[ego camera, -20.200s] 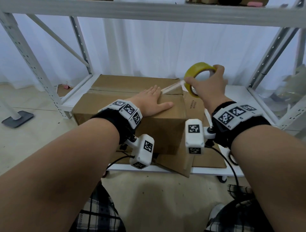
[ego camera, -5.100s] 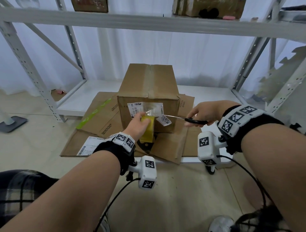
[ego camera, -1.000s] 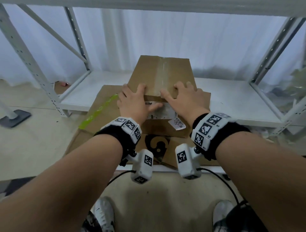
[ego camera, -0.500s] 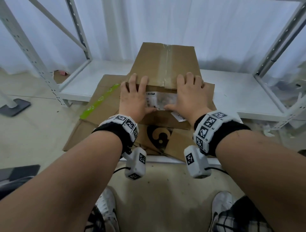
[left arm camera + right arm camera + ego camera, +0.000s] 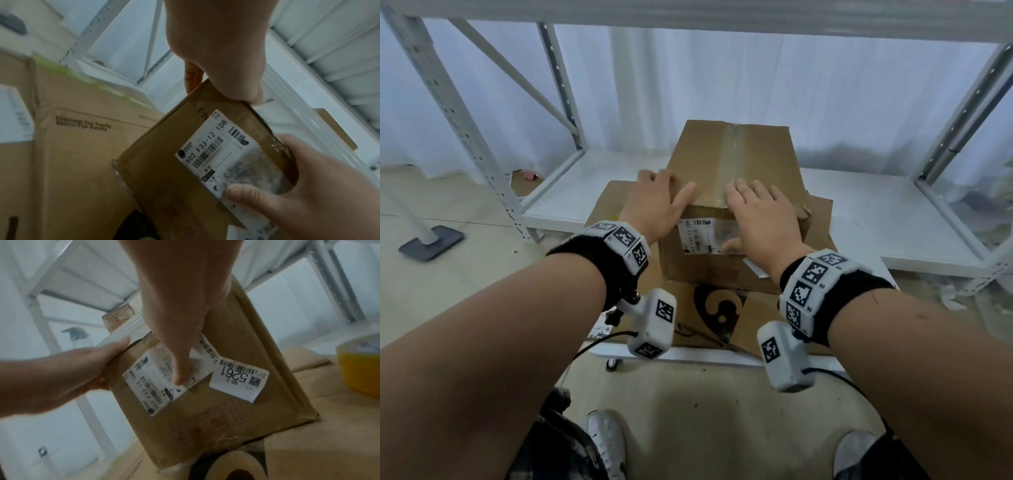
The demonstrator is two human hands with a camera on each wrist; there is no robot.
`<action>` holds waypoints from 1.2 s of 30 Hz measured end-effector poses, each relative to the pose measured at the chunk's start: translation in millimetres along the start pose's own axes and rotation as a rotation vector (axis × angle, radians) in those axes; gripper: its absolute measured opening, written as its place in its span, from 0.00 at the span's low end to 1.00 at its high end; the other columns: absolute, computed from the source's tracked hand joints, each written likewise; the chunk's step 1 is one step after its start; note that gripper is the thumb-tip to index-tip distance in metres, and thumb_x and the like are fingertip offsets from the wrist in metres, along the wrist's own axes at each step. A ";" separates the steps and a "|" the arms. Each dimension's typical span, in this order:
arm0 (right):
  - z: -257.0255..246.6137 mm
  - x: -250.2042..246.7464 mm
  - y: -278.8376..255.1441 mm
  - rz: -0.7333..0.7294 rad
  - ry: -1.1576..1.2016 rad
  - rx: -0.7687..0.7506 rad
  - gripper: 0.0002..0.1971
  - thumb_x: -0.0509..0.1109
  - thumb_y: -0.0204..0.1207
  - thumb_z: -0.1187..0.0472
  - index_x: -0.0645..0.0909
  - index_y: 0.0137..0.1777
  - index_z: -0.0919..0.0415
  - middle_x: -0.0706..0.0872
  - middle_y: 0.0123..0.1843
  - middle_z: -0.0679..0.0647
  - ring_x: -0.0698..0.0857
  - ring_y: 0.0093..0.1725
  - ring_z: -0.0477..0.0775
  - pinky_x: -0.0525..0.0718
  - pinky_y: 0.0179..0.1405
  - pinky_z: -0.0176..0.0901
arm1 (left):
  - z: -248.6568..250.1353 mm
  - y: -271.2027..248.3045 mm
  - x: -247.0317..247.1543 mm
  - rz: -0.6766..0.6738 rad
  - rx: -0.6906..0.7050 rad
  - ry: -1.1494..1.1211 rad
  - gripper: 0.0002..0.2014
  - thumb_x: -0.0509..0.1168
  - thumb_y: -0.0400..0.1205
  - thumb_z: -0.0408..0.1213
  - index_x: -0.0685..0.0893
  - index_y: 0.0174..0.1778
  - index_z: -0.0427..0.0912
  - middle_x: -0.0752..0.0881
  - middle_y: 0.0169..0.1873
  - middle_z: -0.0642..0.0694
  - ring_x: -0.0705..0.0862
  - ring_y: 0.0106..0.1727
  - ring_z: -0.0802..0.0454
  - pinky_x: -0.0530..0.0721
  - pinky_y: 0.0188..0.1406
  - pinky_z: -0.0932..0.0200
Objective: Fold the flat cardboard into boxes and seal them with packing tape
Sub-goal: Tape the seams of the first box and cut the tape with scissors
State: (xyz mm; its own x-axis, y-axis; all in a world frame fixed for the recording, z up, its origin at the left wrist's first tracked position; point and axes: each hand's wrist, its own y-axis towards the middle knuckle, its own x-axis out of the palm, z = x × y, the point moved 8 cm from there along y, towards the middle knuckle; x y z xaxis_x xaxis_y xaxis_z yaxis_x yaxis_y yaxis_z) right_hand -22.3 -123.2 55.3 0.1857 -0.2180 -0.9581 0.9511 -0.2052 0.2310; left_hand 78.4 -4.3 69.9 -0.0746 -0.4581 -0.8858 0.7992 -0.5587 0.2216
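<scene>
A brown cardboard box point(image 5: 736, 161) stands on flat cardboard point(image 5: 822, 212), its top seam covered by clear tape point(image 5: 732, 150). My left hand point(image 5: 654, 202) grips the box's near left top corner, index finger lying on top and the other fingers curled over the left side. My right hand point(image 5: 760, 212) lies flat on the top by the seam. Its thumb point(image 5: 180, 374) presses the taped white label point(image 5: 216, 149) on the front face. A yellow tape roll point(image 5: 359, 366) sits on the cardboard right of the box.
The box and flat cardboard point(image 5: 82, 146) rest on a low white shelf point(image 5: 893, 212) of a metal rack point(image 5: 458, 126). White curtain hangs behind. A second label point(image 5: 240, 381) hangs loose on the box front. A grey stand base point(image 5: 431, 243) lies on the floor at left. My shoes point(image 5: 606, 442) are below.
My left hand has slid left from the front top edge to the box's left corner. The right hand has shifted left toward the seam. The box stays put.
</scene>
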 end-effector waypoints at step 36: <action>107.1 -3.9 -17.1 0.112 1.175 0.840 0.46 0.70 0.70 0.46 0.49 0.84 0.51 0.68 0.77 0.60 0.75 0.70 0.64 0.79 0.67 0.56 | 5.5 -23.3 -42.8 0.242 0.155 -0.301 0.19 0.61 0.81 0.54 0.82 0.33 0.43 0.85 0.29 0.49 0.84 0.35 0.49 0.85 0.43 0.42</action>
State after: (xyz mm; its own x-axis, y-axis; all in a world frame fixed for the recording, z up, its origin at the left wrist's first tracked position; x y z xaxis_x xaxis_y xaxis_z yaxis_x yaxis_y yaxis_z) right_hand -65.7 -221.0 73.2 0.7324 0.5393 -0.4156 0.5721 -0.8184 -0.0538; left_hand 59.7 24.6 104.9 -0.0849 -0.7578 -0.6470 0.7175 -0.4970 0.4880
